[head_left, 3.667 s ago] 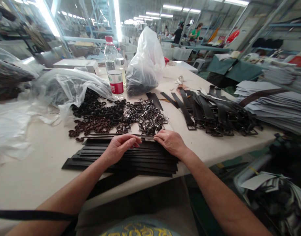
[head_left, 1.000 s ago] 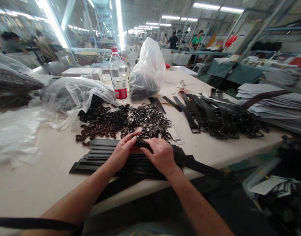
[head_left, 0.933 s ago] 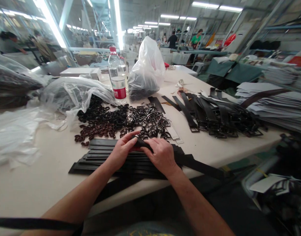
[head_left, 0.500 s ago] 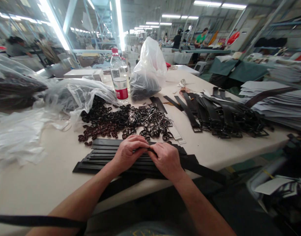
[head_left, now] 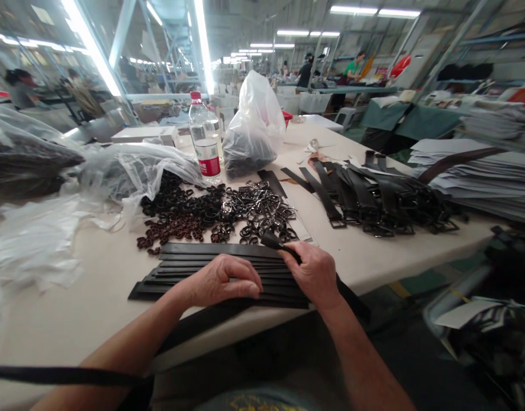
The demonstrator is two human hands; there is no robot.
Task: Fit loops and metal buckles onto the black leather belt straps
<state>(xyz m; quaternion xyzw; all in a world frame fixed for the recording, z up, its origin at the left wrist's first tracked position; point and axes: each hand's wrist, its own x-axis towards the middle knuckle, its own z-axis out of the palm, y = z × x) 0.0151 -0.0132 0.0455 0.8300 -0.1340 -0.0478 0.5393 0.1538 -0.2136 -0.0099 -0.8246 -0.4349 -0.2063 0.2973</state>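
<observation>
A stack of flat black belt straps [head_left: 189,264] lies at the near edge of the white table [head_left: 73,308]. My left hand [head_left: 221,281] rests on the stack with its fingers curled and pressed down; whether it holds anything is hidden. My right hand [head_left: 313,271] is closed on one black strap [head_left: 273,240], whose folded end sticks up from my fingers toward the pile of metal buckles [head_left: 262,208]. The strap's other end hangs off the table edge to the right. Beside the buckles lies a heap of dark loops [head_left: 176,211].
Finished belts with buckles [head_left: 373,200] lie at the right. A water bottle [head_left: 205,140] and a plastic bag [head_left: 253,123] stand behind the piles, with more plastic bags [head_left: 129,165] to the left. Stacked grey sheets [head_left: 485,177] fill the far right. Other people work at distant tables.
My hands were together, folding a strap's end. They have parted: the right hand carried the strap right toward the buckles, and the left hand dropped onto the stack.
</observation>
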